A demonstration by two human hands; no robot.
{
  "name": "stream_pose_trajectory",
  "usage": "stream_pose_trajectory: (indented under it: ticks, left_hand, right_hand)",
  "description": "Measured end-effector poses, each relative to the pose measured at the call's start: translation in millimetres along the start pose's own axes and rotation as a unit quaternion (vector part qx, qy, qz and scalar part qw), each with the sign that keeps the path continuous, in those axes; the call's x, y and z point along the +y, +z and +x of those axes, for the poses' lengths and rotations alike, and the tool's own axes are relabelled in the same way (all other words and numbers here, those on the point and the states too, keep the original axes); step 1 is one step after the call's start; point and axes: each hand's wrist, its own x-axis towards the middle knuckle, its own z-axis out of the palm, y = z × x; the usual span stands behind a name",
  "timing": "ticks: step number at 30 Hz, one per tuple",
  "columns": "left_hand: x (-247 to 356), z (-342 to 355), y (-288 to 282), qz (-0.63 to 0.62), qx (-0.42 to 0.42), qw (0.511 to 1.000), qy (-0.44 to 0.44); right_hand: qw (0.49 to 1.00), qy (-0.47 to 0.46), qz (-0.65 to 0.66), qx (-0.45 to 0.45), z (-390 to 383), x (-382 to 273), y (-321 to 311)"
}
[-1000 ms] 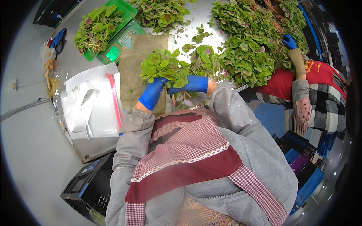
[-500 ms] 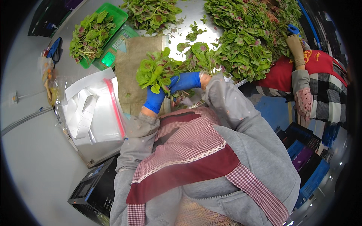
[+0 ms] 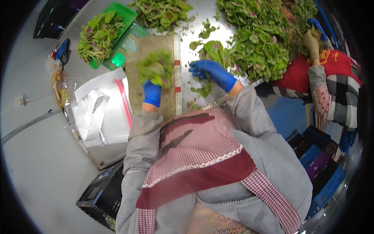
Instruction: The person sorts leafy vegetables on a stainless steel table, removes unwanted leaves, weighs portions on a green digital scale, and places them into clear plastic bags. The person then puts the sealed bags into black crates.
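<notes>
My left hand (image 3: 152, 94), in a blue glove, is closed around the stems of a bunch of leafy greens (image 3: 156, 68). The bunch has green leaves with purplish patches, blurred by motion, above a brown cloth mat (image 3: 139, 93). To its right, my right hand (image 3: 215, 73), also blue-gloved, reaches over the metal table with its fingers stretched out and nothing visible in them. Beside that hand lie loose greens (image 3: 213, 50), and a few small leaves (image 3: 203, 91) rest below it.
A green tray (image 3: 125, 17) of greens sits on a green scale (image 3: 134, 38) at far left. Large heaps of greens (image 3: 257, 54) cover the right side. Plastic bags (image 3: 111, 113) lie at left. A co-worker's gloved hand (image 3: 311, 42) works at the far right.
My hands, close together before, have moved apart. The left one has carried the bunch slightly up over the mat. The right one has come off it and opened over the table.
</notes>
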Motion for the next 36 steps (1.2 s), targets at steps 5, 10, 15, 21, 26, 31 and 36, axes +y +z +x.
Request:
stream_pose_trajectory:
  ticks: [5,10,15,21,26,31,36]
  left_hand:
    - [-25,16,-9,0.381,0.005,0.889,0.252]
    - [57,1,-12,-0.295,0.019,0.950,-0.105]
    - [27,-2,-7,-0.491,0.049,0.844,-0.209]
    - [24,-4,-7,-0.524,0.018,0.817,-0.240]
    - [55,-13,-16,-0.494,0.017,0.855,-0.158]
    - [48,-15,-22,-0.389,-0.137,0.911,0.000]
    - [-1,7,-20,0.228,0.004,0.972,-0.050]
  right_hand:
    - [0.903,-0.009,-0.424,0.073,-3,-5,18]
    - [0.948,-0.049,-0.297,0.101,1,-27,32]
    - [0.983,-0.088,-0.149,0.063,12,-14,65]
    - [0.989,-0.040,-0.134,0.036,21,0,68]
    - [0.976,-0.083,-0.170,0.108,23,11,32]
    - [0.979,-0.143,-0.120,0.081,11,-18,58]
    - [0.967,-0.164,-0.130,0.146,24,-16,34]
